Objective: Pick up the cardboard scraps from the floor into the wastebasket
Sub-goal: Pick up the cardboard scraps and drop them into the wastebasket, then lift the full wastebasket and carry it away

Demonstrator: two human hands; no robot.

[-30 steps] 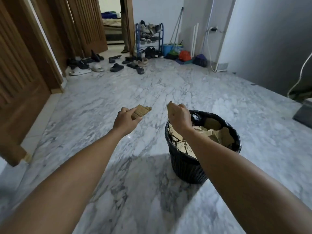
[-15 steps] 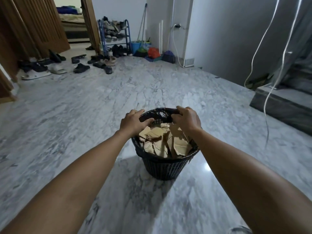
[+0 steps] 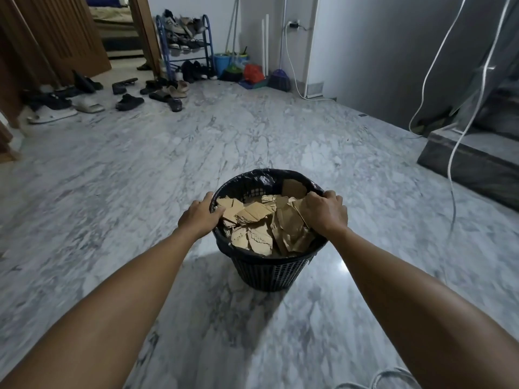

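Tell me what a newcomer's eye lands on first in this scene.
First, the black wastebasket on the marble floor, heaped with torn cardboard scraps. The left hand and right hand grip its rim on opposite sides. Behind, a scatter of shoes lies beside a blue shoe rack.

Left hand (image 3: 200, 216) fingertips perhaps hidden behind the wastebasket (image 3: 269, 273) rim.

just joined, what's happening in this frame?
A person grips the rim of the black wastebasket with both hands: left hand on the left side, right hand on the right. It stands on the marble floor, full of cardboard scraps. No scraps show on the floor.
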